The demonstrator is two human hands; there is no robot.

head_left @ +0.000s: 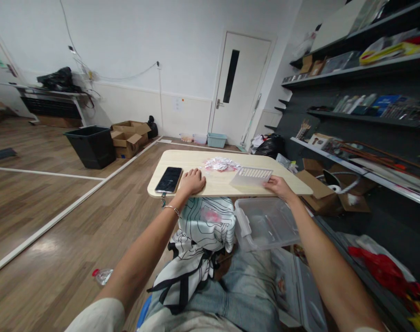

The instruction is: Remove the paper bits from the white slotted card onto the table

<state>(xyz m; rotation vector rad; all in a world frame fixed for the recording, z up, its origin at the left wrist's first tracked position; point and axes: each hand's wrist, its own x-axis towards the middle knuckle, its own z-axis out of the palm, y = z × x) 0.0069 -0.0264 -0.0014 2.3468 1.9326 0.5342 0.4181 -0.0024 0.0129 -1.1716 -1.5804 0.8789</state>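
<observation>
My right hand pinches the right edge of a thin whitish sheet with a row of pale upright bars along its upper part. The sheet is tipped up over the small light wood table; its exact kind is hard to tell. My left hand lies palm down on the tabletop, fingers stretched forward, holding nothing. Just left of it is a black-screened phone with a strap hanging over the edge. Beyond both hands sits a heap of small white and pinkish pieces.
Below the table edge are a cloth-lined container and a clear plastic bin. Loaded shelves line the right side. A black trash bin and cardboard boxes stand left. A bottle lies on the floor.
</observation>
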